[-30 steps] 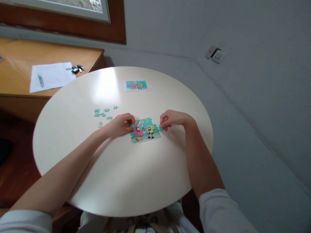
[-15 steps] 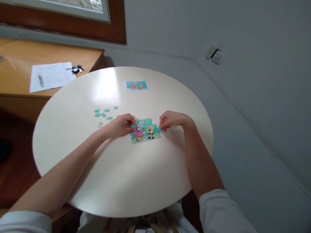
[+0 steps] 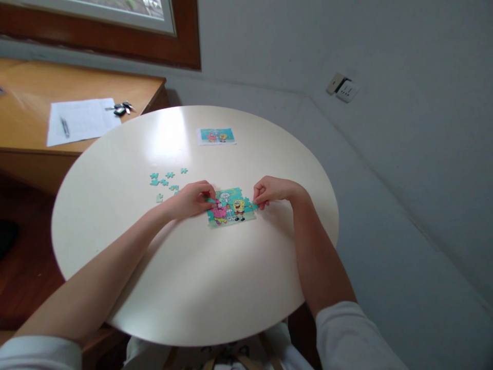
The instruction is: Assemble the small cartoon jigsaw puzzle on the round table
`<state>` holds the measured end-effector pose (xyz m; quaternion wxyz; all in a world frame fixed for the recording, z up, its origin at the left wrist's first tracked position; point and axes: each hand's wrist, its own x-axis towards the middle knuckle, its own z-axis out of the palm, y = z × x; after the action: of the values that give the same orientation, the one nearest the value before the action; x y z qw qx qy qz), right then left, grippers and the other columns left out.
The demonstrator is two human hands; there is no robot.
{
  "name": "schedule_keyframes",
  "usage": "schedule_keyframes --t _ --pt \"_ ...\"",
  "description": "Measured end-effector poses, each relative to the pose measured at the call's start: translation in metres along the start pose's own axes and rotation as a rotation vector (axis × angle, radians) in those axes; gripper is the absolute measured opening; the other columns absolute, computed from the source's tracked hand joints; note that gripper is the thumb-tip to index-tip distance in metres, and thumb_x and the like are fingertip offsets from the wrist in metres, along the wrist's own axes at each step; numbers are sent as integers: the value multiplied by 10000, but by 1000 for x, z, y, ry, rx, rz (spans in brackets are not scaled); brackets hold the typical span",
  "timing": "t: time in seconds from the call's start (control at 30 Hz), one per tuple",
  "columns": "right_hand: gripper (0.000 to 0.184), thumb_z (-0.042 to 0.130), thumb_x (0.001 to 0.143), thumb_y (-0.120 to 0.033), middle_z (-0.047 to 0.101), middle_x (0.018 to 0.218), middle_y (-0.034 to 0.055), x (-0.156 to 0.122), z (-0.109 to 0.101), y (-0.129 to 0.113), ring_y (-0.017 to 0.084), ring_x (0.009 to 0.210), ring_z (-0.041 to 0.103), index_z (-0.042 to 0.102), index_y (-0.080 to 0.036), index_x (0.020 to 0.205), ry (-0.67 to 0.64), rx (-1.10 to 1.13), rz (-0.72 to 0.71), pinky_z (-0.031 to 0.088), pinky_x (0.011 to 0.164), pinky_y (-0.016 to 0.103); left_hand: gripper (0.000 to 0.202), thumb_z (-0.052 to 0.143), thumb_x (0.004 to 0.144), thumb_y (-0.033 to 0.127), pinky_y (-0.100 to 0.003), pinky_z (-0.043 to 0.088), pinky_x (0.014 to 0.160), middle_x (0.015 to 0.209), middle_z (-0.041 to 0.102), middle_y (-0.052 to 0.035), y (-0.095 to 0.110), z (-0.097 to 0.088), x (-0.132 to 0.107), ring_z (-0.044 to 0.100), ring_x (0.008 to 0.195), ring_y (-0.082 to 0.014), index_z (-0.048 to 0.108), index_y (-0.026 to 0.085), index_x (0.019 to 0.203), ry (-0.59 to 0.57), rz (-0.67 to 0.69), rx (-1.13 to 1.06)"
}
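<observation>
A small cartoon jigsaw puzzle (image 3: 231, 206), partly put together, lies on the round cream table (image 3: 185, 288). My left hand (image 3: 191, 198) rests curled at its left edge, fingertips pinched on the puzzle's corner. At the right edge my right hand (image 3: 271, 189) pinches a teal puzzle piece (image 3: 253, 205) against the puzzle. Several loose teal pieces (image 3: 165, 181) lie to the left of my left hand. A small reference picture (image 3: 216, 135) of the same cartoon lies farther back on the table.
A wooden desk (image 3: 34, 87) stands behind on the left with a sheet of paper (image 3: 79, 121), a pen (image 3: 63, 127) and keys (image 3: 121, 108). A grey padded bench or wall (image 3: 385, 231) runs along the right. A wall socket (image 3: 343, 87) sits above it.
My right hand has pushed its teal piece a little leftward, tighter against the puzzle's right edge. My left hand has stayed in place.
</observation>
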<state>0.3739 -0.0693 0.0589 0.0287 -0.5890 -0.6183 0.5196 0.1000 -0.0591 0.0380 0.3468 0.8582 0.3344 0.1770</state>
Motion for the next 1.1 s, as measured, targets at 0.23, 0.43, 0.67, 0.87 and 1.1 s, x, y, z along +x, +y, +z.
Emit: schedule_keyframes --t 0.23,0.43,0.67,0.87,1.1 --pt "176 796 584 -210 670 524 5 2 0 1 93 503 592 632 -146 591 -4 -6 11 430 511 190 129 554 707 287 -270 448 677 878 566 -53 -1 0 1 530 721 -135 549 168 757 -5 2 6" --pt "172 790 590 -203 672 525 4 2 0 2 95 511 603 628 -146 590 -5 4 12 434 510 183 131 558 715 296 -271 456 682 882 573 -49 -2 0 0 534 730 -136 552 173 760 -6 10 14" --pt "156 778 601 -186 673 526 4 1 -1 2 91 505 600 628 -146 590 -7 -4 16 438 508 178 145 548 716 308 -271 449 675 875 567 -50 0 -1 0 530 718 -137 552 169 760 -8 8 10" --pt "156 781 596 -186 673 524 4 2 -1 3 101 521 611 629 -151 585 -9 4 21 446 522 188 127 559 715 292 -268 456 675 866 568 -45 -1 0 0 536 721 -134 555 172 755 -3 12 7" --pt "160 767 608 -156 653 496 -6 0 1 -1 89 499 594 613 -147 570 -3 -26 27 441 515 180 112 559 709 273 -275 453 680 867 568 -49 3 -1 1 526 706 -133 550 166 743 -9 -5 11"
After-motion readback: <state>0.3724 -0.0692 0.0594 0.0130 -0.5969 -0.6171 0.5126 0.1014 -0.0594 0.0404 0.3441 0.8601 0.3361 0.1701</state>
